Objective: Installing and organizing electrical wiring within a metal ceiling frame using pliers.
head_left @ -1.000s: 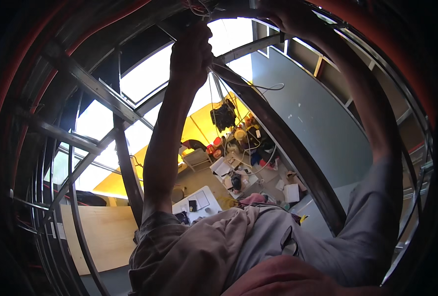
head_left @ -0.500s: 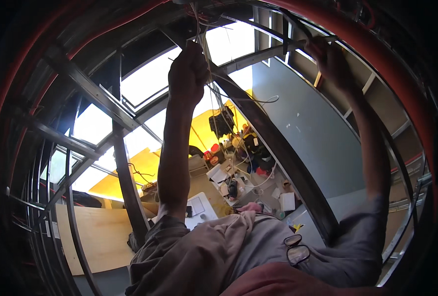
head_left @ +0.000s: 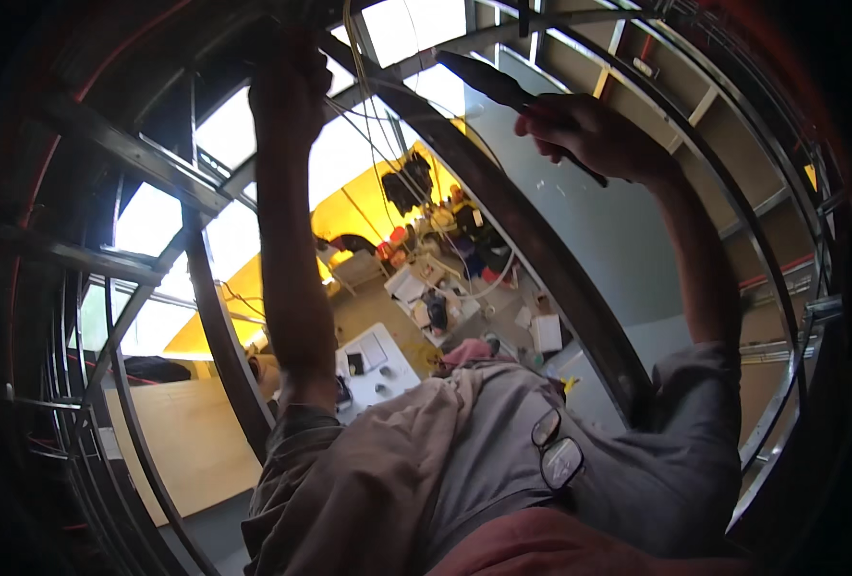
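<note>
My left hand (head_left: 290, 91) is raised at the upper left, in deep shadow, its fingers curled closed; what they grip, if anything, is hidden. Just to its right hang several thin pale cables (head_left: 357, 58), dropping through the metal frame. My right hand (head_left: 594, 134) is closed around dark pliers (head_left: 488, 80), held up at the upper right. The long tapered jaws point up and left toward the cables, apart from them. A handle end shows below my fingers.
Metal studs and rails surround me, with a dark beam (head_left: 532, 230) slanting down to the right. A grey panel (head_left: 589, 230) stands beyond it. Far below are a white table (head_left: 378, 360), clutter (head_left: 436, 298) and a wooden board (head_left: 176, 442).
My left hand has shifted left, away from the cables in the picture. My right hand has come left and down, and the pliers now show plainly. The view has shifted slightly.
</note>
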The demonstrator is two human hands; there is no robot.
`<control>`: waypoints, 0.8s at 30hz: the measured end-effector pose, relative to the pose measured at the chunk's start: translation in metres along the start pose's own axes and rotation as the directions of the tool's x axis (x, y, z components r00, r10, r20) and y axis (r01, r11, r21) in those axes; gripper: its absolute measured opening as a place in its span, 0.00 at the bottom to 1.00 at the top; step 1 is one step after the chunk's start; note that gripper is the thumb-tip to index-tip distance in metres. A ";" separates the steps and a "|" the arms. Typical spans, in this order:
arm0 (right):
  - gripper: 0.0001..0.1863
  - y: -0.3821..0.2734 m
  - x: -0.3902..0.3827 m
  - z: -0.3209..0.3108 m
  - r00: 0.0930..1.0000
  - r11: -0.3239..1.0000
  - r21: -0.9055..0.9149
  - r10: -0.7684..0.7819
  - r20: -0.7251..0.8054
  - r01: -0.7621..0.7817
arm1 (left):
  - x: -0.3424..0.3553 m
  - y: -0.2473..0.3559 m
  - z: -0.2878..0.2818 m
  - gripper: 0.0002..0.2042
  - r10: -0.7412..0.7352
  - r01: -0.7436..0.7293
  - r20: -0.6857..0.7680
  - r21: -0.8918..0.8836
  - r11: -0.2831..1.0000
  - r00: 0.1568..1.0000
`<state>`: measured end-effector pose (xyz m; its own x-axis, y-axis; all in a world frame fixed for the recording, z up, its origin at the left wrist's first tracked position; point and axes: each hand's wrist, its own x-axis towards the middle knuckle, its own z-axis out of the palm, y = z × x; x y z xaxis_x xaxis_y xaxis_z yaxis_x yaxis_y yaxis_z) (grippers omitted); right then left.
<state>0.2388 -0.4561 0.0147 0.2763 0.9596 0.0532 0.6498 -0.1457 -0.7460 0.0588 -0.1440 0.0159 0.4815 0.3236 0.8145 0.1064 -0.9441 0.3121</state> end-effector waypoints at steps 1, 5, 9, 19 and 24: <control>0.12 -0.004 -0.013 0.001 0.998 0.998 0.013 0.063 0.029 -0.064 | 0.004 -0.006 -0.011 0.13 -0.010 0.022 0.048 -0.254 0.967 0.999; 0.10 -0.006 -0.064 0.005 0.964 0.959 0.097 0.261 0.046 -0.265 | 0.004 0.026 -0.003 0.04 -0.182 0.240 0.162 -0.762 0.601 0.970; 0.10 -0.025 -0.093 0.016 0.921 0.931 -0.061 0.364 0.140 -0.359 | 0.004 0.052 0.010 0.09 -0.330 0.374 0.339 -0.926 0.048 0.881; 0.16 -0.057 -0.120 0.058 0.986 0.873 -0.461 0.163 -0.034 -0.160 | 0.007 0.068 0.028 0.14 -0.359 0.401 0.380 -0.916 -0.017 0.853; 0.19 -0.053 -0.126 0.075 0.994 0.769 -0.635 0.004 -0.110 -0.074 | 0.004 0.063 0.017 0.10 -0.328 0.370 0.348 -0.929 0.005 0.878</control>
<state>0.1167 -0.5516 -0.0019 0.3554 0.9265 0.1233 0.9290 -0.3357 -0.1556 0.0823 -0.2034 0.0310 0.6911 0.5714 0.4426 -0.6291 0.1740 0.7576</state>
